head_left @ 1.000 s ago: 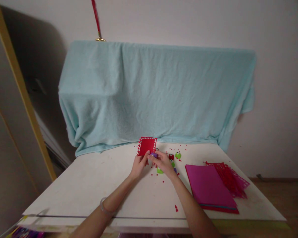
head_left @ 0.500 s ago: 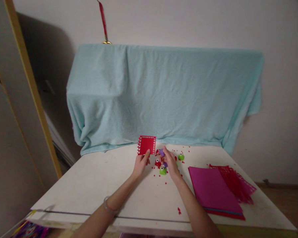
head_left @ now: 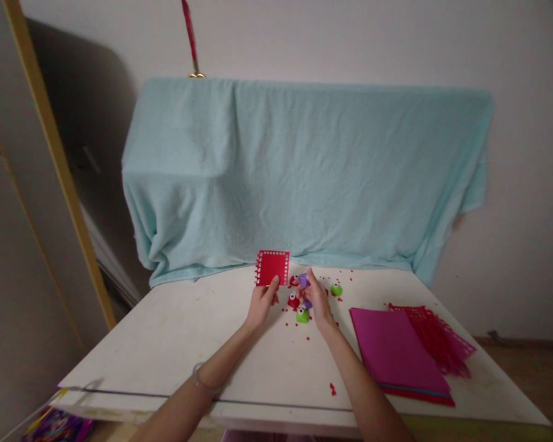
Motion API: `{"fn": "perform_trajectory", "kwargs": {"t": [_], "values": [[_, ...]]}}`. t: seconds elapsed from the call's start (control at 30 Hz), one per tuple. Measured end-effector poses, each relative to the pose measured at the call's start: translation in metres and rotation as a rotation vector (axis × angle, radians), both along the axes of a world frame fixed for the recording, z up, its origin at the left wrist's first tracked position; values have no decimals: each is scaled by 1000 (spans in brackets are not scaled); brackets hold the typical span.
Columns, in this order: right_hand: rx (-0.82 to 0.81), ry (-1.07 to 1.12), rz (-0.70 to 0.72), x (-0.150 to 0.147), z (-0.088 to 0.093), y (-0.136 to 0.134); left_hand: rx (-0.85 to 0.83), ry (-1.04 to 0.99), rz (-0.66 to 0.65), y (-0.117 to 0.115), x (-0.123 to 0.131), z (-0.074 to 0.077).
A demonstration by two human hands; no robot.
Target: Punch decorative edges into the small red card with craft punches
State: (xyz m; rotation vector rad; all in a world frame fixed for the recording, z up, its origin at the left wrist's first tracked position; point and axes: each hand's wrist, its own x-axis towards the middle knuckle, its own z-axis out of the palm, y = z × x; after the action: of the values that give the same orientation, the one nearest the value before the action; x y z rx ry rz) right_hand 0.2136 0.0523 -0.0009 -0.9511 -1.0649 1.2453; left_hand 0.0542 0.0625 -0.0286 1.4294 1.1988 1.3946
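Observation:
A red square of paper with punched holes along its edges is pinched at its lower right corner by my left hand. Just to the right, my right hand has its fingers round a small purple punch. Beneath and beside that hand lie a red punch and a green punch, both with an eye on them. Another green punch sits beyond my right hand. Tiny red paper bits are scattered around the punches.
At the right of the white table lies a stack of magenta and red sheets, with punched red strips beside it. A light blue cloth hangs behind the table. Small red scraps lie near the front edge.
My right hand has shifted slightly, and the purple punch in it has turned and moved a little to the right. My left hand and the red paper have hardly moved.

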Motion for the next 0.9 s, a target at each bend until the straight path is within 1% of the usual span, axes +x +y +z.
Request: {"fn": "perform_trajectory", "kwargs": {"t": [0.1,0.17,0.3,0.5,0.67,0.8,0.9], "values": [[9,50,-45,-1,-2,2,3,-7,-10,-1,0,2],[15,127,-40,-2,-2,2,8,-5,-19,-1,0,3],[-34,300,57,-4,4,0,11,3,-25,-1,0,3],[-123,425,165,-3,11,-3,19,-14,-36,-1,0,3],[-125,473,216,-3,13,-5,12,-44,-57,-3,1,4],[-99,486,201,-2,14,-6,22,-78,-60,-2,1,4],[-94,463,166,-1,14,-6,47,-165,-14,-1,-1,7]]}}
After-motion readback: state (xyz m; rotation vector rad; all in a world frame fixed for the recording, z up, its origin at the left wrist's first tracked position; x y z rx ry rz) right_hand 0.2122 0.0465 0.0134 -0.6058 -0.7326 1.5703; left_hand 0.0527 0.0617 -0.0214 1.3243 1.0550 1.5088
